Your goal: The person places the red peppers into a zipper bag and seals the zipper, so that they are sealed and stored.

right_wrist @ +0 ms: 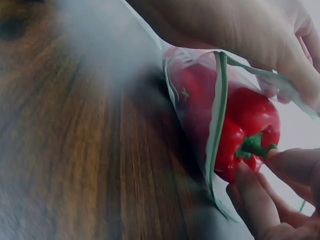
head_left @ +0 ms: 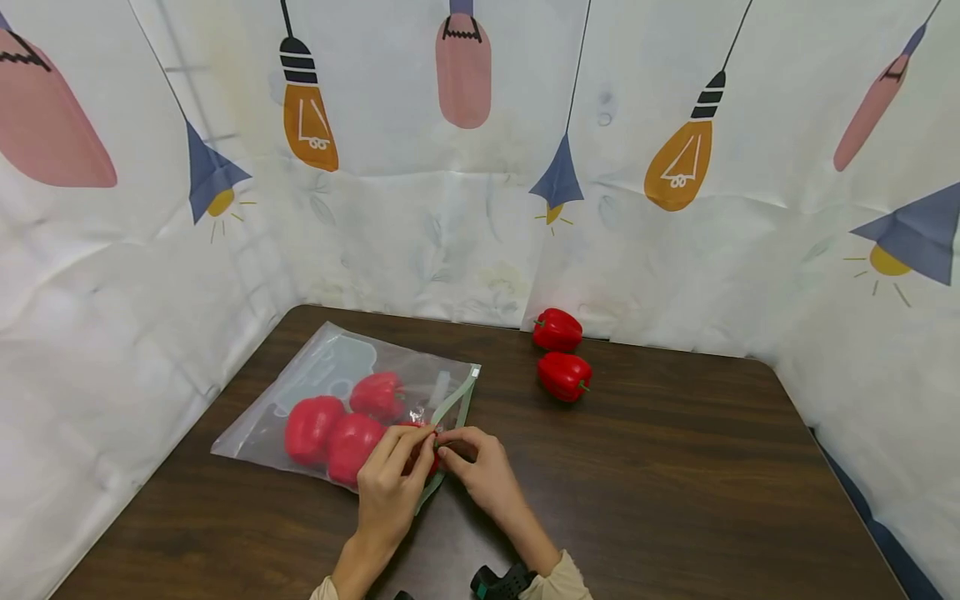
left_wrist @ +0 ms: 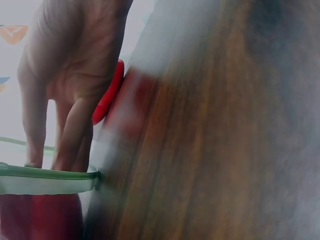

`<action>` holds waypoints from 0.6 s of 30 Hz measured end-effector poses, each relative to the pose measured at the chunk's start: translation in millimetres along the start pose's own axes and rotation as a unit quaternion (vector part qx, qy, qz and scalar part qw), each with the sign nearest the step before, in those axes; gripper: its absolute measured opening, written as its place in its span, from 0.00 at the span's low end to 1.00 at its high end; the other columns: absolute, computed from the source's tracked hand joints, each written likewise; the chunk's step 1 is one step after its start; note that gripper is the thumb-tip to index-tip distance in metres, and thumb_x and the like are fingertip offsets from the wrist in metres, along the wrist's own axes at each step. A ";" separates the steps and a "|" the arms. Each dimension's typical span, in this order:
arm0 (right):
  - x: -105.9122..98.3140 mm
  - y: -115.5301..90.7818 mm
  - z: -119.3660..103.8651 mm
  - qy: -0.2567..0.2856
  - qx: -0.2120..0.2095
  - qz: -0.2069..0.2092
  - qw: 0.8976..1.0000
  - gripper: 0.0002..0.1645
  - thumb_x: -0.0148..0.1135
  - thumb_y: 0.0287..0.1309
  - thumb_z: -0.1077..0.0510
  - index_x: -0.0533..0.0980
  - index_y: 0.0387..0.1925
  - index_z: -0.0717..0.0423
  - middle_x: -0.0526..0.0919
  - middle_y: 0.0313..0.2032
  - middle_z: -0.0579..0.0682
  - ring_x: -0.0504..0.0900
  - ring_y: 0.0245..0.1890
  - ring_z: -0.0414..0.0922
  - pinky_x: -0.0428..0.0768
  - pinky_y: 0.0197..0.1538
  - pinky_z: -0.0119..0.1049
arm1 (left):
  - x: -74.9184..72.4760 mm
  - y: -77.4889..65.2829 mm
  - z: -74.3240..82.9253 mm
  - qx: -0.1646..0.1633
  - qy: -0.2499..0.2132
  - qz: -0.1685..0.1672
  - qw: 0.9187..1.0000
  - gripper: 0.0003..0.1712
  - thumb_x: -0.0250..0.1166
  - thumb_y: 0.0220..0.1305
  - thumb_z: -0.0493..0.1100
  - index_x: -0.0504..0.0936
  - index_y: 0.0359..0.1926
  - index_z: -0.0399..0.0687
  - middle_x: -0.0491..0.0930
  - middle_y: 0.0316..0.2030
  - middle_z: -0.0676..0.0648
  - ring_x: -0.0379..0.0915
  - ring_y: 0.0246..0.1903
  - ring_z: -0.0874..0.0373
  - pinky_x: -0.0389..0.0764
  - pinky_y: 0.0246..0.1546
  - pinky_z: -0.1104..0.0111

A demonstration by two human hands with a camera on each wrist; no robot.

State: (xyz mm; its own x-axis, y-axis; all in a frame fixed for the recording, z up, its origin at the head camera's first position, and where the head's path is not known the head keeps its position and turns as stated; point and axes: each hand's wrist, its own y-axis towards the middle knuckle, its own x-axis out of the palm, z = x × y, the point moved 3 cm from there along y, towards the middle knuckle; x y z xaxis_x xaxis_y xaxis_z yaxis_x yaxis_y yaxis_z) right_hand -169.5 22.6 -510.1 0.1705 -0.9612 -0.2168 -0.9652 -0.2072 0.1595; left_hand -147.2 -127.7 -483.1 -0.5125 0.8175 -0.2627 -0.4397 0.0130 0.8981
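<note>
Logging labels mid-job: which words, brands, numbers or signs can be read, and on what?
No readable text in any view.
Bag: pale printed patch; any lettering there is too faint to read.
Loose red peppers: no label visible.
Backdrop: lamp drawings, no words visible.

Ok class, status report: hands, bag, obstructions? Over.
Right fingers on pepper at mouth of bag; left hand pinches its edge. Two peppers outside. Nothing seems blocking.

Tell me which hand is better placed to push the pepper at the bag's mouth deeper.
Probably the right hand: its fingers touch the pepper at its outward-facing stem, while the left hand is occupied with the rim of the bag.
</note>
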 end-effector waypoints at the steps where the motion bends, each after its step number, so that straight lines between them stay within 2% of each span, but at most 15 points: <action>1: 1.5 0.0 -0.2 -0.004 -0.004 -0.008 1.000 0.12 0.66 0.69 0.61 0.85 0.52 0.56 0.89 0.50 0.55 0.88 0.53 0.51 0.82 0.53 0.27 | -0.1 0.0 -0.2 0.000 0.000 0.001 1.000 0.09 0.66 0.72 0.39 0.90 0.43 0.40 0.85 0.35 0.47 0.76 0.25 0.61 0.78 0.25 0.77; 6: 7.1 -0.7 -1.3 -0.014 -0.019 -0.036 0.999 0.15 0.63 0.70 0.64 0.83 0.56 0.58 0.89 0.53 0.56 0.87 0.56 0.51 0.82 0.58 0.29 | 0.1 0.4 -0.4 0.007 -0.004 0.004 1.000 0.10 0.64 0.73 0.39 0.90 0.43 0.40 0.85 0.35 0.47 0.76 0.24 0.62 0.78 0.24 0.77; 11: 10.9 -1.8 -1.7 0.019 -0.029 -0.050 0.998 0.16 0.61 0.70 0.68 0.81 0.57 0.63 0.84 0.56 0.62 0.85 0.59 0.58 0.83 0.57 0.30 | 0.1 0.3 -0.1 0.008 -0.006 0.004 1.000 0.09 0.65 0.71 0.37 0.90 0.43 0.40 0.84 0.34 0.47 0.75 0.23 0.62 0.77 0.23 0.78; 18: 14.3 -2.9 -1.6 0.049 -0.001 -0.074 0.996 0.19 0.56 0.73 0.68 0.78 0.62 0.62 0.84 0.60 0.62 0.84 0.62 0.55 0.84 0.59 0.32 | 0.2 1.1 1.0 0.013 -0.001 0.010 1.000 0.08 0.65 0.68 0.35 0.90 0.43 0.40 0.84 0.34 0.47 0.74 0.23 0.62 0.74 0.23 0.78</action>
State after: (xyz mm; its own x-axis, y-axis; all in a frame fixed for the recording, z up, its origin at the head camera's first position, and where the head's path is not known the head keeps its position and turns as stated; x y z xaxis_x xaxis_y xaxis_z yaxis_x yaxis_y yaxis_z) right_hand -164.0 9.1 -512.1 0.3292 -0.9335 -0.1423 -0.9279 -0.3477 0.1347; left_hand -147.0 -127.0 -481.9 -0.5190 0.8191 -0.2445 -0.4107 0.0119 0.9117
